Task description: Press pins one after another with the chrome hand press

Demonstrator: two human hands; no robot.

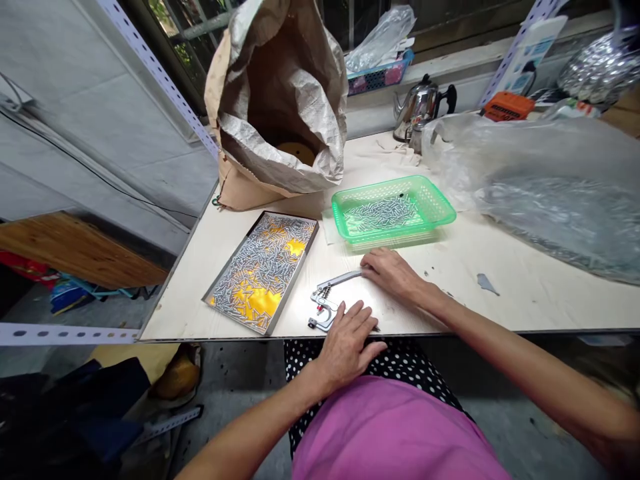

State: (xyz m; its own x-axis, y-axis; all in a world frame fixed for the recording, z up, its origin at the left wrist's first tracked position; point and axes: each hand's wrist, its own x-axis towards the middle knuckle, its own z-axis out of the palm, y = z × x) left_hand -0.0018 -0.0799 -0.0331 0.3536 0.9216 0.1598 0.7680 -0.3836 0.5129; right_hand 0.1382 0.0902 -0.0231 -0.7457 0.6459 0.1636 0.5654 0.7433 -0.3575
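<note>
Silver hand pliers (327, 310) with a spring and a small red part lie on the table near its front edge, handles spread apart. My right hand (393, 272) has its fingers bent around the end of the upper handle. My left hand (350, 343) lies across the table edge with its fingers spread, over the lower part of the pliers, hiding the lower handle. To the left, a shallow tray (295, 283) with a yellow bottom holds many small metal pins. A green plastic basket (400, 233) behind my right hand contains more of these pins.
A large open paper sack (280, 167) stands at the back left. Behind the basket is a metal kettle (423, 107). A clear plastic bag (565, 193) of metal pieces covers the right side. A grey scrap (487, 284) lies on the table (430, 310).
</note>
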